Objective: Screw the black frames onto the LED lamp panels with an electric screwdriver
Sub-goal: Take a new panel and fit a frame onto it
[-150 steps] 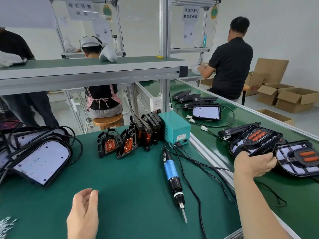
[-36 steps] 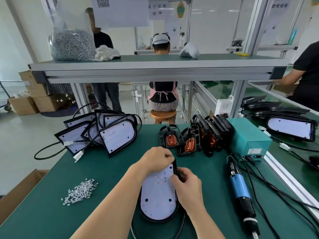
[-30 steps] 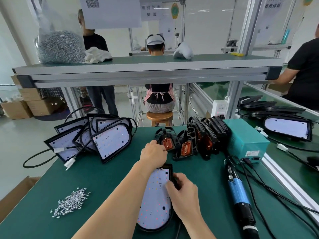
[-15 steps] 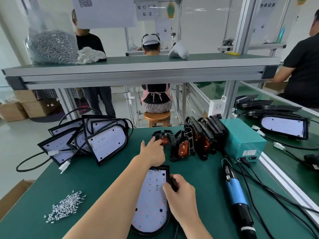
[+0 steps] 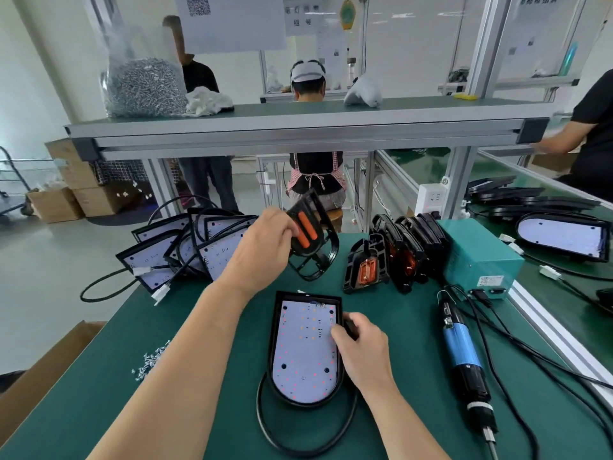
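An LED lamp panel (image 5: 303,350) lies face up on the green bench, its black cable looping below it. My right hand (image 5: 363,346) grips its right edge. Above and behind the panel, my left hand (image 5: 262,247) holds a black frame (image 5: 310,239) with orange inserts, lifted off the bench. More black frames (image 5: 394,257) stand in a row to the right. The blue electric screwdriver (image 5: 464,363) lies on the bench at the right, untouched. A small heap of screws (image 5: 151,360) lies at the left.
A stack of LED panels (image 5: 189,247) with cables lies at the back left. A teal power box (image 5: 477,257) stands at the right, with cords running across the bench. A shelf (image 5: 298,127) overhead carries a bag of screws (image 5: 142,83). Other people work behind and at right.
My left hand reached to the row of frames, took the nearest one and lifted it off the bench. My right hand stayed on the panel's right edge.
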Available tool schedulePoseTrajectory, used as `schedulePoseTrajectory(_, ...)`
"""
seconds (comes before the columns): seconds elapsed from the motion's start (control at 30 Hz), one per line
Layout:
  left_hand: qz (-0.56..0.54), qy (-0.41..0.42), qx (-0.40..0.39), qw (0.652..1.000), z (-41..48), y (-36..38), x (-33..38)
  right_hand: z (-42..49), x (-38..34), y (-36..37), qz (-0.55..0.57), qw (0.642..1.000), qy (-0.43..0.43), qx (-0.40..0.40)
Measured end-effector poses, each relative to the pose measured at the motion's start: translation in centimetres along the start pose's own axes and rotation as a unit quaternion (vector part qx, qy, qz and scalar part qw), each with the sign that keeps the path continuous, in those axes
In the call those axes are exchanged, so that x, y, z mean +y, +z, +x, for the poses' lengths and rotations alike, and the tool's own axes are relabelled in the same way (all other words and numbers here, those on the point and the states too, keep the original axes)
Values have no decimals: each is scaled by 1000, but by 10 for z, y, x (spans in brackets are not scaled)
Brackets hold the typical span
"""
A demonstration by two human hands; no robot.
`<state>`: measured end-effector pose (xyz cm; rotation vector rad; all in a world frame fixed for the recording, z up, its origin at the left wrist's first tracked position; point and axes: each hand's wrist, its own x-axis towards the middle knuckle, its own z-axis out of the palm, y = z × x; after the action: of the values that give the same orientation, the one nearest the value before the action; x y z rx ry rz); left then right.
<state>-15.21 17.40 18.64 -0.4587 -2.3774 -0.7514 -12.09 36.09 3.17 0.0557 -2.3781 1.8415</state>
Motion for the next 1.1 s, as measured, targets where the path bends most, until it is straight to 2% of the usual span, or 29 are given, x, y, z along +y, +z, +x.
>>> schedulePoseTrajectory(0.1,-53,-24,15,998,-9,-21,1,1,3,-1,8,1000,-4,-4)
schedulePoseTrajectory(0.2,-137,-104,85,981,-19,-31,-2,2,6,0,-3,1000,-16,2)
schedulePoseTrajectory(0.3,-285,-218,140,923,-26,-31,-4,4,9,1,-5,1000,-12,-2)
schedulePoseTrajectory(0.37,-359,-290,145,875,-31,-24,-9,5,11,2,-2,1000,-14,1)
schedulePoseTrajectory(0.47,-370,-387,107,838,-45,-1,-17,6,12,3,12,1000,-5,2)
schedulePoseTrajectory(0.57,-366,-442,88,814,-57,26,-21,6,14,4,28,999,10,13)
schedulePoseTrajectory(0.77,-340,-483,76,803,-66,60,-29,8,16,6,40,999,20,10)
schedulePoseTrajectory(0.93,-287,-473,39,832,-63,63,-30,8,19,6,37,999,20,7)
schedulePoseTrajectory(1.1,-312,-453,0,835,-68,68,-29,7,19,5,31,999,18,11)
